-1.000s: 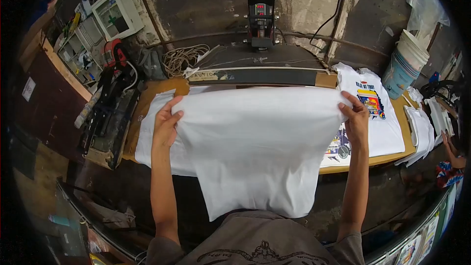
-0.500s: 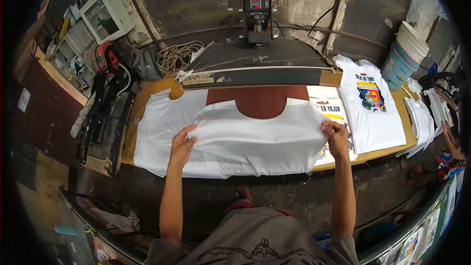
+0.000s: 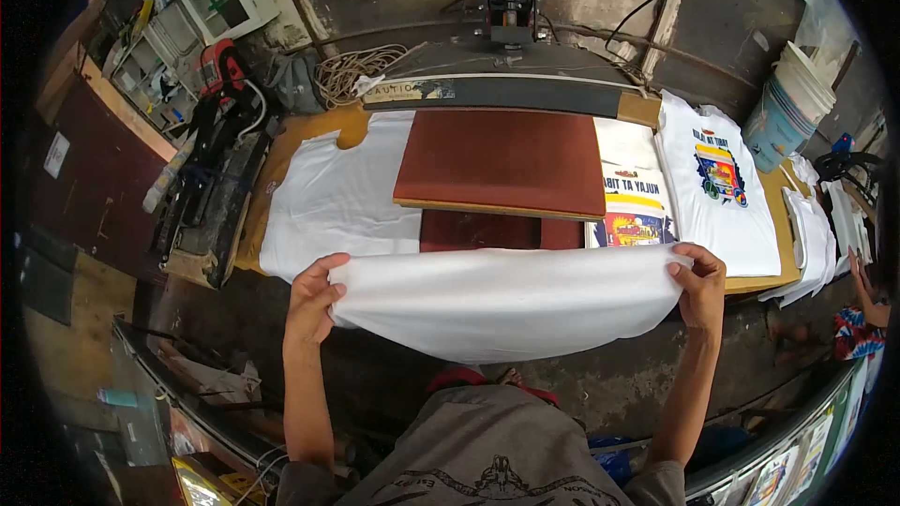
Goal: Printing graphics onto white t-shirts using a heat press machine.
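A plain white T-shirt [image 3: 506, 305] is stretched between my two hands in front of the heat press. My left hand [image 3: 314, 300] pinches its upper left corner, thumb against bent fingers. At the opposite corner my right hand [image 3: 698, 286] grips the cloth the same way. The shirt's upper edge runs nearly straight, and its lower part sags toward me. Just beyond it lies the press's reddish-brown pad [image 3: 502, 164], bare on top. Left of the pad another white shirt [image 3: 342, 192] is spread on the table. Right of it rest printed transfer sheets [image 3: 636, 201] with colourful artwork.
The black upper plate [image 3: 506, 94] of the press spans the back of the pad. A printed white shirt [image 3: 717, 197] lies on the right of the wooden table [image 3: 272, 178]. Stacked buckets [image 3: 789, 108] stand beyond it. Black and red equipment [image 3: 220, 122] is at left.
Both hands have drawn the white shirt toward me and spread farther apart. The pad, mostly covered before, now shows its whole top. The view has shifted slightly.
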The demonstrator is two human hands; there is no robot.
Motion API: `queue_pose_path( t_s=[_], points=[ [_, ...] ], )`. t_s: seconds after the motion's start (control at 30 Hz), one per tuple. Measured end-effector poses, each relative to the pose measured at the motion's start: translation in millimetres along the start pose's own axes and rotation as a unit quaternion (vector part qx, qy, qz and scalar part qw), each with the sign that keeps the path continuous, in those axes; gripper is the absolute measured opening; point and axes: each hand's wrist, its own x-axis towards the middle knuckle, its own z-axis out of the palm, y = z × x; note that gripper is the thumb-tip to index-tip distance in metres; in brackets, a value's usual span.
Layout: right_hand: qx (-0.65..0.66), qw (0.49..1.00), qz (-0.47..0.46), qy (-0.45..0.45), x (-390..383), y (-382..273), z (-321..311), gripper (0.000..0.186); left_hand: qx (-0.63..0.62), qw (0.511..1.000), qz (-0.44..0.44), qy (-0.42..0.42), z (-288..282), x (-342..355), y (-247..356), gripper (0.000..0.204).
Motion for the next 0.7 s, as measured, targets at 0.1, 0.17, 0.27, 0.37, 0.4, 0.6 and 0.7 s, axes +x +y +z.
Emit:
queue_pose_path(
  t_s=[0.1, 0.17, 0.27, 0.37, 0.4, 0.6, 0.7],
  points=[
    [-0.011, 1.000, 0.006, -0.016, -2, 1, -8, 0.028, 0.004, 1.000, 0.014, -0.026, 0, -6, -1, 0.046],
    [-0.032, 0.999, -0.001, -0.019, -7, -4, -4, 0.037, 0.072, 0.996, 0.048, -0.029, 5, -9, 1, 0.059],
    [-0.095, 0.994, -0.030, -0.040, -8, -8, -4, 0.055, 0.102, 0.989, 0.093, -0.062, 7, -12, 7, 0.073],
    [-0.160, 0.985, -0.044, -0.056, -8, -7, -5, 0.069, 0.148, 0.981, 0.107, -0.062, 8, -5, 6, 0.080],
    [-0.182, 0.981, -0.034, -0.053, -9, -5, -5, 0.073, 0.149, 0.981, 0.107, -0.063, 9, -3, 5, 0.080],
    [-0.237, 0.968, -0.028, -0.078, -3, 13, -7, 0.080, 0.208, 0.974, 0.080, -0.045, 3, 8, -8, 0.084],
    [-0.257, 0.962, -0.036, -0.082, 0, 31, -6, 0.082, 0.235, 0.965, 0.108, -0.037, -13, 18, -21, 0.086]
  ],
)
